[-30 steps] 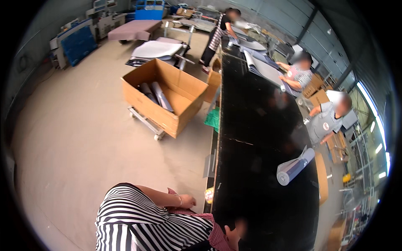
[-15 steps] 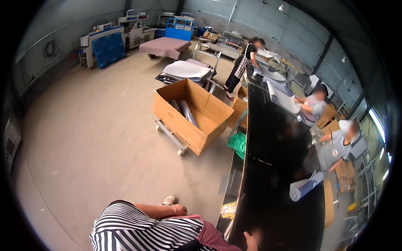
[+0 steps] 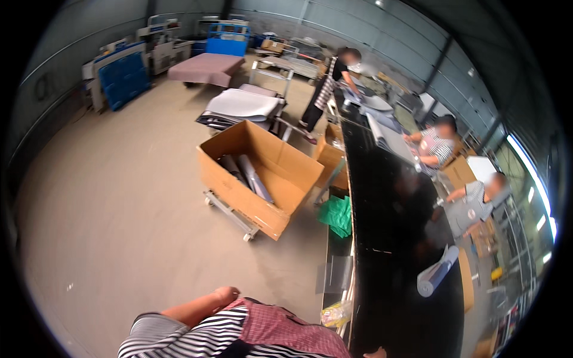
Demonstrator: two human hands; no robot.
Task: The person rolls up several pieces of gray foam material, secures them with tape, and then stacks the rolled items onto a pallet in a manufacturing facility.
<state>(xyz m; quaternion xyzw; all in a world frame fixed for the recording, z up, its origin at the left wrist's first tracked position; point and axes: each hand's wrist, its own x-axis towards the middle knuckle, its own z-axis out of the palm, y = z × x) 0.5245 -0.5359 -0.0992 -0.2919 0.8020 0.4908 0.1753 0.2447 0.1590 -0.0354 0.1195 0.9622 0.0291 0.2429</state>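
My left hand [image 3: 227, 293] hangs in front of my red apron [image 3: 286, 327]. Its fingers look loosely curled, with nothing visible in them. At the lower edge my right hand [image 3: 376, 354] is partly cut off. A finger and thumb stand apart there, over the near end of the long black table [image 3: 394, 298], and I see nothing held. Farther along the tabletop lies a grey-blue roll of sheet material [image 3: 437, 272]. A clear-and-yellow plastic packet [image 3: 336, 313] sits beside the table's left edge, close to my right hand.
An open cardboard box [image 3: 245, 197] with several rolls stands on a wheeled cart [image 3: 230, 213] to the left. Green plastic [image 3: 336, 216] hangs by the table. Two co-workers [image 3: 434, 146] [image 3: 474, 206] stand on the right side, another person [image 3: 328, 89] at the far end. Stacked sheets [image 3: 242, 106] lie beyond the box.
My view has shifted, so the table and box sit differently in the picture. My left hand appears farther left, and my right hand lower, now mostly out of view.
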